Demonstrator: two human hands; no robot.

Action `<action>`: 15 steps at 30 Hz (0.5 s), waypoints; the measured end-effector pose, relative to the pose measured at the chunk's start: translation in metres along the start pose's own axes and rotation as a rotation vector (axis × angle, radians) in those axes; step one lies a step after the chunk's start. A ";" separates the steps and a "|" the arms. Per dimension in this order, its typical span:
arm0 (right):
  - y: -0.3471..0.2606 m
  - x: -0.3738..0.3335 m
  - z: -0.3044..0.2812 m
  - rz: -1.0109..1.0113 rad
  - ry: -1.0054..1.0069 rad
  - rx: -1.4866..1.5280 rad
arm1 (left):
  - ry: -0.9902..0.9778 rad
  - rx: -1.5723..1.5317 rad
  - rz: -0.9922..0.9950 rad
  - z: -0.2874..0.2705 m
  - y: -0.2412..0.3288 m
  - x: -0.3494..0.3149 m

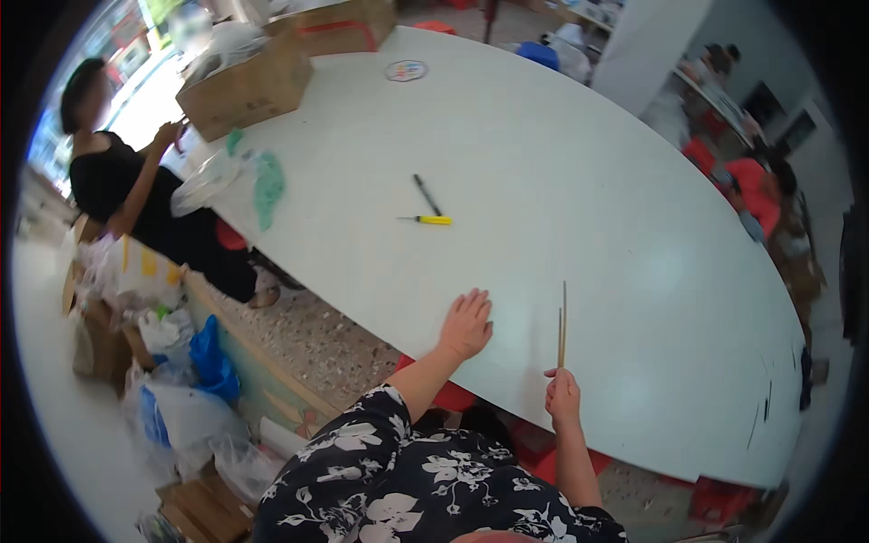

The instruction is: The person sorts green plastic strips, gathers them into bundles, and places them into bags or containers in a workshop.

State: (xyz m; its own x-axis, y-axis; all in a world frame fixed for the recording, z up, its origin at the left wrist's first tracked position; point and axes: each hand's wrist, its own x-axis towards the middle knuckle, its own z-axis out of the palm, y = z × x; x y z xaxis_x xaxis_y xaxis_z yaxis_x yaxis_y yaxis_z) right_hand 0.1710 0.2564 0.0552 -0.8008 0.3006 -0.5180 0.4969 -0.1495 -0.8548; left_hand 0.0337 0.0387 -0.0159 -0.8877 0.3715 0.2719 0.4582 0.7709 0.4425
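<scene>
Two thin sticks (562, 337), tan near the grip and darker toward the tips, point away from me over the white table (634, 299). My right hand (563, 395) is closed around their near ends at the table's front edge. The two tips reach different distances. My left hand (467, 324) rests flat on the tabletop with its fingers stretched out, holding nothing. Beyond it lie a yellow-handled tool (433, 220) with a thin metal shaft and a black pen (427, 195), their ends close together.
Plastic bags (269, 188) and a cardboard box (246, 89) sit at the table's far left, beside a standing person (136, 185) in black. A round patterned piece (406, 71) lies at the far edge. Dark thin strips (768, 401) are at the right. Bagged goods (186, 412) crowd the floor left.
</scene>
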 end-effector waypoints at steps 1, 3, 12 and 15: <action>0.019 -0.024 -0.003 -0.013 0.034 0.021 | -0.024 0.035 -0.011 0.003 -0.004 -0.001; 0.054 -0.081 -0.007 0.070 0.102 0.156 | 0.036 0.043 0.023 0.009 -0.001 0.001; 0.153 -0.210 -0.027 0.018 0.482 0.177 | 0.007 0.151 0.090 0.012 0.012 -0.007; 0.179 -0.235 -0.028 0.021 0.550 0.296 | -0.021 0.187 0.092 0.008 0.017 -0.010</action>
State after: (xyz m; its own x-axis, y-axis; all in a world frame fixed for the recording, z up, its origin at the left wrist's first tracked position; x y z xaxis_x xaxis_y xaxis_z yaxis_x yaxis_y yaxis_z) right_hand 0.4579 0.1855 0.0245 -0.4629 0.7240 -0.5114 0.3340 -0.3920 -0.8572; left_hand 0.0502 0.0528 -0.0181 -0.8441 0.4539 0.2855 0.5228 0.8149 0.2501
